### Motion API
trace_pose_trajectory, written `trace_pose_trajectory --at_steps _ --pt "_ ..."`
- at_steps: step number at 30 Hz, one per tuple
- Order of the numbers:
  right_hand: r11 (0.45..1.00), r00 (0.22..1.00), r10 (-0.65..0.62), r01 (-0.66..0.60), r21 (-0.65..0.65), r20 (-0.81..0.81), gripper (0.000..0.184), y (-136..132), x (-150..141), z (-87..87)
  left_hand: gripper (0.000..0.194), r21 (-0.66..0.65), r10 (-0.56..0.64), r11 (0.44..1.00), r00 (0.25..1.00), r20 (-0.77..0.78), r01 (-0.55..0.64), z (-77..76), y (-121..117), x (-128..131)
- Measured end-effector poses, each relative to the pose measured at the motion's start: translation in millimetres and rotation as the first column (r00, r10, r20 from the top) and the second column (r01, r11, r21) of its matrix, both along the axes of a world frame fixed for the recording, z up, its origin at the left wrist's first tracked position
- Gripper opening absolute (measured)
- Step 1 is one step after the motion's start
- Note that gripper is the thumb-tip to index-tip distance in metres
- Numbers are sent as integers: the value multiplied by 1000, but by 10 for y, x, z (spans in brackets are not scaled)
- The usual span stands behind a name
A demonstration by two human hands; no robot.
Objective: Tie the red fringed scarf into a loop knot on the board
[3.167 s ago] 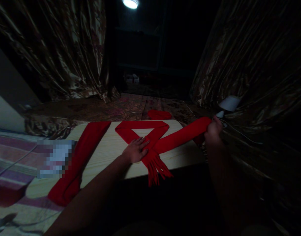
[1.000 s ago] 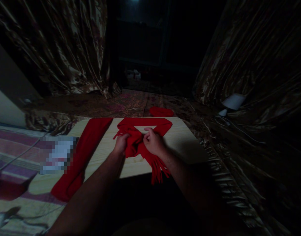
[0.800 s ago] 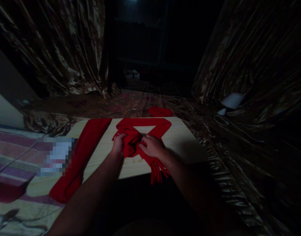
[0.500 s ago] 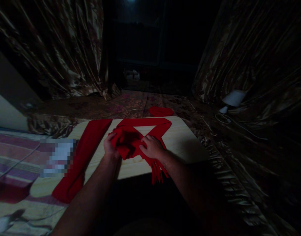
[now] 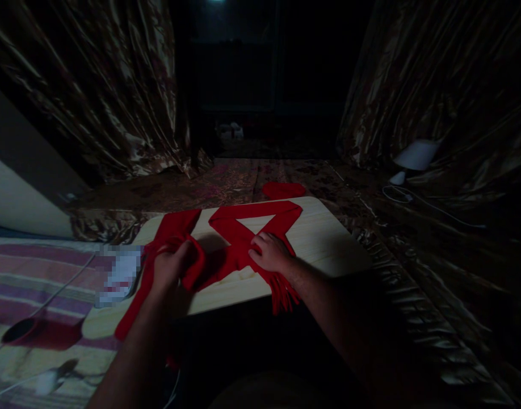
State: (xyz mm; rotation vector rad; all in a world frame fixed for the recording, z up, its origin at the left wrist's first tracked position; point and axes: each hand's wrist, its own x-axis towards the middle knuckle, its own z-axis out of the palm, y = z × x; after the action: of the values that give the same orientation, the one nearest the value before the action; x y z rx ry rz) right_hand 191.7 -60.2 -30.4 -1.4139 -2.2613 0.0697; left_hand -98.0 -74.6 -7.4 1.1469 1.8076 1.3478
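A long red scarf (image 5: 256, 211) lies on a pale wooden board (image 5: 324, 244), folded into a crossed loop. Its fringed end hangs over the board's near edge. My left hand (image 5: 170, 262) is closed around a bunched, lifted part of the scarf at the left side. That part covers some of a straight red length running down the board's left end. My right hand (image 5: 269, 253) rests on the scarf just right of the crossing, fingers curled against the cloth; whether it pinches the cloth or only presses it I cannot tell.
A folded red cloth item (image 5: 284, 189) lies just beyond the board. On the left, a striped bed cover (image 5: 34, 267) carries a blurred-out packet (image 5: 120, 278), a red cup-like container (image 5: 43, 334) and cables. A white lamp (image 5: 417, 154) with its cord stands at the right, near dark curtains.
My left hand has moved left, drawing the bunched scarf out across the board toward its left end. The right hand has stayed near the crossing. The view has shifted slightly.
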Motion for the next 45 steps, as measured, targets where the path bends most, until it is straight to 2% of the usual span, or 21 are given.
trace_pose_trajectory --at_steps 1,2,4,5,6,8,11,12,14,17,22,25,31,33,35,37,39,41,43,45 --pt "1000 1000 -2 2 3 -1 23 0 -1 0 34 -72 -82 995 980 -182 70 4 -23 0" --pt "1000 1000 -4 4 5 -1 23 -1 -3 0 35 -131 -191 979 924 -332 156 8 -41 8" --pt "1000 1000 -10 10 2 0 22 -2 -6 1 36 -215 -385 923 769 -510 320 14 -69 47" --pt "1000 1000 -12 12 -4 -1 21 -2 -7 2 38 -253 -443 896 698 -563 364 16 -81 76" --pt "1000 1000 -12 12 -10 -2 21 -2 -8 2 41 -298 -474 880 642 -603 370 19 -93 110" --pt "1000 1000 -7 7 -20 -9 20 0 -8 0 50 -377 -473 881 559 -681 286 29 -116 190" --pt "1000 1000 -6 6 -15 -19 21 3 -6 -7 59 -333 -374 927 459 -806 171 45 -138 320" --pt "1000 1000 -7 7 -11 -19 21 2 -5 -10 60 -287 -336 942 448 -828 176 44 -135 362" --pt "1000 1000 -7 7 -6 -17 21 -1 -5 -12 63 -201 -314 940 463 -829 277 17 -108 438" --pt "1000 1000 -7 7 9 -24 20 -11 -6 -14 67 -153 -367 888 467 -805 434 -102 -28 537" --pt "999 999 -19 20 39 -28 20 -17 -1 -14 63 -256 -406 875 336 -850 410 -350 53 648" --pt "999 999 -16 17 40 -35 20 -22 0 -19 65 -293 -425 873 314 -849 391 -393 41 662" --pt "999 992 -28 25 -23 -121 18 -2 -5 42 64 -291 -432 871 335 -838 395 -349 32 662" --pt "989 977 -34 3 -145 -210 14 39 31 126 59 -268 -423 869 343 -839 416 -320 40 656" --pt "952 945 -54 -48 -301 -323 13 87 104 234 50 -240 -412 864 348 -842 442 -282 44 633" --pt "923 905 -90 -81 -376 -415 15 116 206 338 43 -224 -407 865 366 -837 449 -235 35 591" --pt "933 889 -122 -48 -356 -441 15 109 314 411 44 -206 -392 876 394 -831 436 -186 13 535" --pt "956 906 -146 26 -293 -396 15 62 402 445 49 -204 -380 888 409 -830 412 -138 -19 478" --pt "968 935 -149 72 -241 -322 16 -12 450 447 49 -243 -390 896 396 -831 372 -92 -53 428" --pt "976 962 -113 62 -207 -248 16 -88 456 435 49 -300 -406 902 376 -833 311 -51 -84 386"
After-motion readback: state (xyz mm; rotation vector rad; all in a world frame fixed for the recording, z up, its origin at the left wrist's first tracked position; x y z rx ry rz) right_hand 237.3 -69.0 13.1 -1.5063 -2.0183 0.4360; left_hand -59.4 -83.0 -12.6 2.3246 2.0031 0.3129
